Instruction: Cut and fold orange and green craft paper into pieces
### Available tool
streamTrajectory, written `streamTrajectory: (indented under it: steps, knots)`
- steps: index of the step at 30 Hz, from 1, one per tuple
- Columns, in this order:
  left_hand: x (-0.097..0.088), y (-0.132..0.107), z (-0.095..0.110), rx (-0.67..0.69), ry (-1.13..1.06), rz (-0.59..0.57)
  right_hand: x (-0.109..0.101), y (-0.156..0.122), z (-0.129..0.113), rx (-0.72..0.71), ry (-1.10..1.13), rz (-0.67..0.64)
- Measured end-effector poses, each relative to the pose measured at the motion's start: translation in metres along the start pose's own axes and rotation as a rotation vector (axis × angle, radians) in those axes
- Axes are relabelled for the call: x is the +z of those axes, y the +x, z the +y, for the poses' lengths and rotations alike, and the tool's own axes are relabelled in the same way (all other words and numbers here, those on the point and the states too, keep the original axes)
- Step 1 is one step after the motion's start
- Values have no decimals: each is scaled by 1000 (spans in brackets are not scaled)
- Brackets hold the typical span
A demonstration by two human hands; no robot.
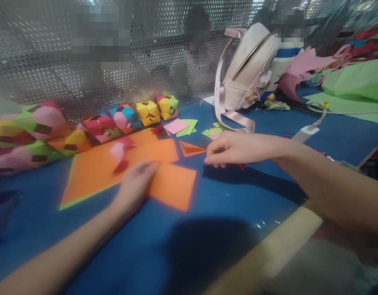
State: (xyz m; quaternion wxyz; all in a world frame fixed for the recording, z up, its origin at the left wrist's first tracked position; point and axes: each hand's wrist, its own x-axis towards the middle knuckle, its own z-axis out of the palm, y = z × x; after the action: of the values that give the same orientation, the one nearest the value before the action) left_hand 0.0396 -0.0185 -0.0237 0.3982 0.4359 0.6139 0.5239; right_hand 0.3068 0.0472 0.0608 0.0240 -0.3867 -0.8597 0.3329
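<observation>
At the far left of the blue tabletop (pixel 121 266), a row of multicoloured folded paper pieces (pixel 41 135) is lined up along a perforated metal screen (pixel 145 61). In front of them, large orange sheets (pixel 90 180) are laid out, a green edge being shown beneath, and a pink-and-red folded piece (pixel 118 151) is set on top.

The left hand (pixel 138 178) is placed at the right part of these sheets, its fingers bent over the left edge of an orange square (pixel 173 186). The hand is blurred, and whether the square is pinched or only pressed cannot be told. The square is angled out to the right, between the two hands.

Behind it, a yellow folded cube (pixel 148 114) and a multicoloured cube (pixel 168 107) are placed side by side, with pink and green slips (pixel 180 127) spread before them. Farther right, a folded orange triangle (pixel 191 149) is pointed towards the right hand (pixel 230 149). This hand is held palm down with loosely curled fingers; whether anything is gripped cannot be told.

Beyond it, a pale backpack (pixel 242 90) is stood upright, followed by a white charger (pixel 306 133), pink paper (pixel 311 65) and green sheets (pixel 350 100).
</observation>
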Motion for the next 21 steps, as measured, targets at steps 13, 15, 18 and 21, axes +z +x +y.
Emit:
streamTrajectory:
  steps: [13,15,18,21]
  knots:
    - [-2,3,0,-16,42,-130,36,-26,59,139,-708,274]
    - [-1,2,2,-16,65,-139,36,-23,56,161,-698,283]
    - [0,1,4,-17,90,-149,33,-19,49,168,-617,284]
    - [-1,1,4,-9,109,-149,28,-19,47,162,-513,281]
